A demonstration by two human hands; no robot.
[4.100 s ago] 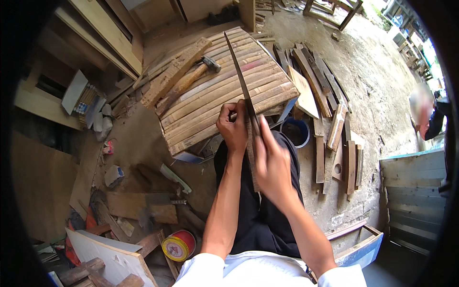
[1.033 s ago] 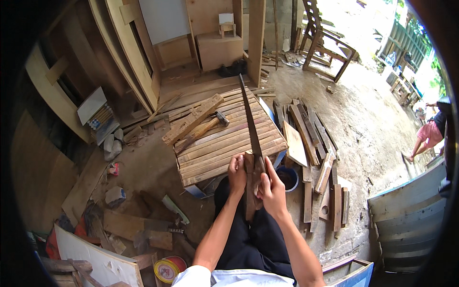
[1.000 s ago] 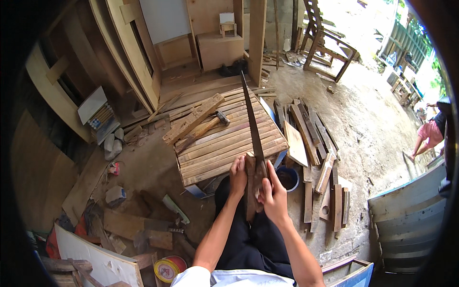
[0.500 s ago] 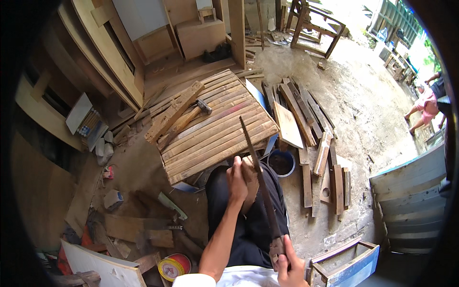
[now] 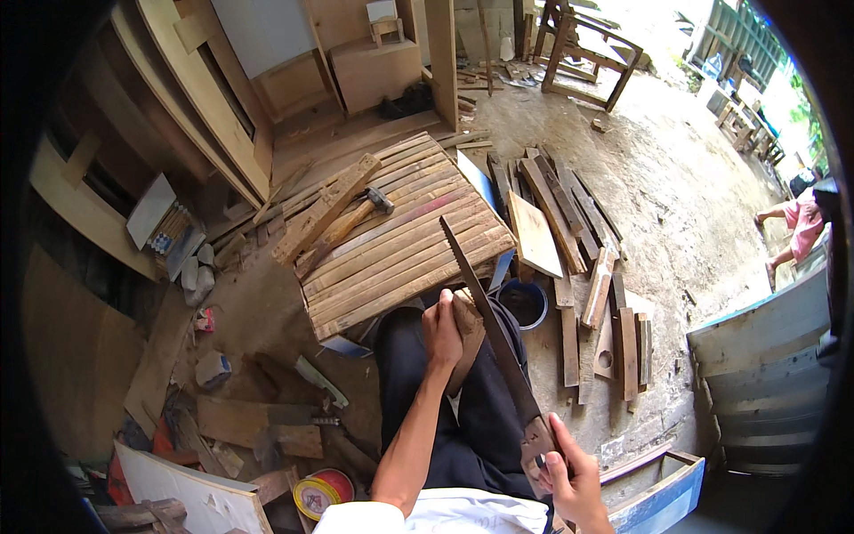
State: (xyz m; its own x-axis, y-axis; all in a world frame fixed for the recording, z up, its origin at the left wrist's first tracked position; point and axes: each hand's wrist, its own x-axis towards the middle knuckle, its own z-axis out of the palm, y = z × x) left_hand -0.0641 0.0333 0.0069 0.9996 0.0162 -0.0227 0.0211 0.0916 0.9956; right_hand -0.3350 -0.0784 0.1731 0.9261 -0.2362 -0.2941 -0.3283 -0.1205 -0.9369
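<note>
My left hand [image 5: 440,334] is closed around a short wooden block [image 5: 467,334] held upright between my knees. In my right hand [image 5: 574,481], at the lower right, is the wooden handle of a hand saw [image 5: 503,356]. The saw's dark toothed blade slants up and to the left, passing just right of the block; whether the teeth touch the wood I cannot tell. Beyond my knees stands a low slatted wooden table [image 5: 400,258]. On it lie a hammer [image 5: 356,218] with a wooden handle and a rough wooden beam [image 5: 325,209].
A blue-rimmed bucket [image 5: 522,305] stands right of my knees. Several wood offcuts [image 5: 569,214] lie beyond it. An open blue-and-white drawer frame [image 5: 658,503] sits at lower right, a round tin [image 5: 316,498] at lower left. A person in pink [image 5: 801,222] is at the far right.
My right hand and the saw handle have moved right, so the blade slants more and more of its side shows. The person at the far right has shifted.
</note>
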